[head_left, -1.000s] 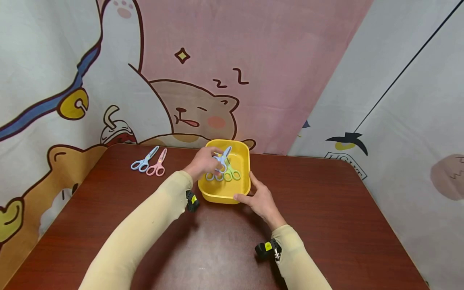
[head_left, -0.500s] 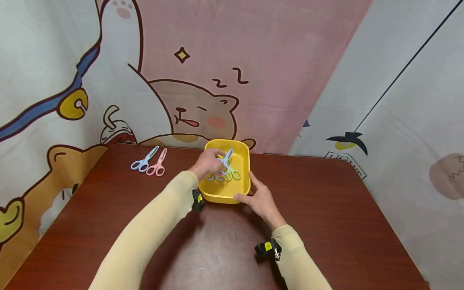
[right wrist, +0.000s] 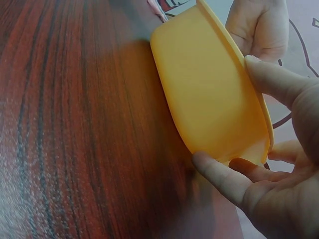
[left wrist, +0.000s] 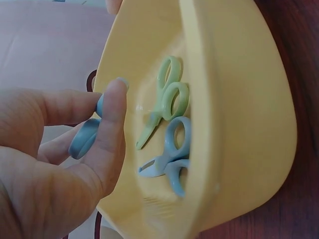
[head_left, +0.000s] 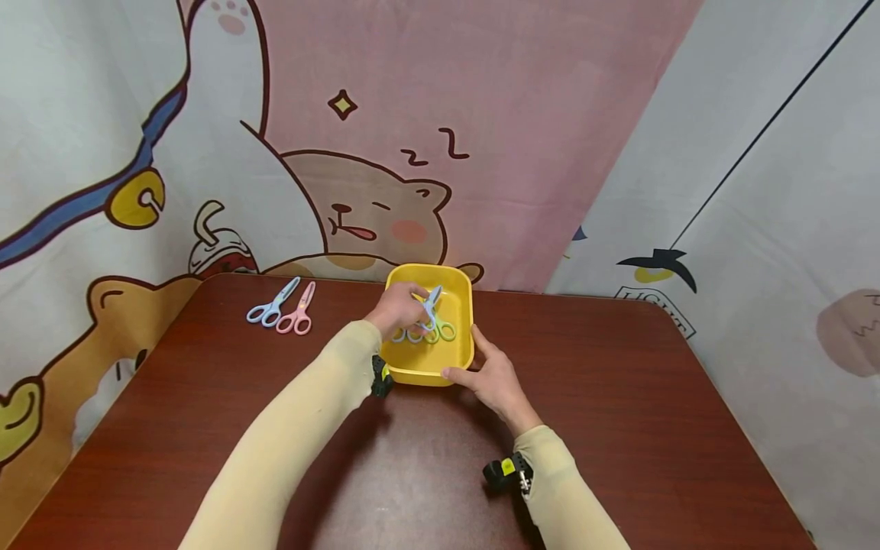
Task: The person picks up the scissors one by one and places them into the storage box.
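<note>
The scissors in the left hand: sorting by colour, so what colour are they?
Light blue scissors, pinched by the left hand over the yellow tub; clearest in the left wrist view.

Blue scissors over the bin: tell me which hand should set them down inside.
Left. The left hand already pinches the blue scissors above the yellow bin, while the right hand steadies its corner.
</note>
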{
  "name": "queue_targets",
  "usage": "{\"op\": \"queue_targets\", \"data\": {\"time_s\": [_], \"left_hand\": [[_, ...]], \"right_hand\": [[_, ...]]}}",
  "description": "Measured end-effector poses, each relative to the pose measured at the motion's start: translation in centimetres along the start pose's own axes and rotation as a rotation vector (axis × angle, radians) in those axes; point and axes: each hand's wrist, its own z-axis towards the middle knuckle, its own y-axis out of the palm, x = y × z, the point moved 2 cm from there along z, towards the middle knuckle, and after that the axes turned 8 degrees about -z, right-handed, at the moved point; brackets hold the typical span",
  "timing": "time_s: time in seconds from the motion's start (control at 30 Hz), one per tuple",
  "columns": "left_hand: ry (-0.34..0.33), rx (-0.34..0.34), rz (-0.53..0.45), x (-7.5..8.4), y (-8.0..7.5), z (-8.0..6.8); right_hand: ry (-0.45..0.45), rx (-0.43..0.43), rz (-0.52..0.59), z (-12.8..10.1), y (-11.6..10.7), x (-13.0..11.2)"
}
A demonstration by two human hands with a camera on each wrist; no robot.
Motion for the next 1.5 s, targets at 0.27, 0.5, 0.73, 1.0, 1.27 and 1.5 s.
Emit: {"op": "queue_targets", "data": {"time_s": [0.27,0.5,0.73,1.0,1.27,1.5], "left_hand": [[-0.040,0.000,0.044,0.1,0.2,0.6],[-0.070,-0.029,0.035,0.6,0.4,0.5],[-0.078,-0.054,-0.008,0.5,0.7,1.1],[-0.088,-0.058,0.003,0.2,0.9,1.5],[-0.102,-0.068,-0.010,0.0,1.1,1.9],[-0.097,-0.085,0.035,0.2,1.4,1.9]], "right_hand": [[0.005,-0.002,0.014,-0.1,0.0,-0.1],[0.010,-0.001,0.005,-0.1,-0.1,-0.1],[0.006,-0.002,0.021,-0.1,-0.1,-0.2],[0.012,-0.011,0.036,-0.2,-0.1,-0.2],[0.009,-0.012,0.052,-0.3,-0.1,-0.2],[0.007,-0.013,0.057,-0.2,0.0,-0.2]]}}
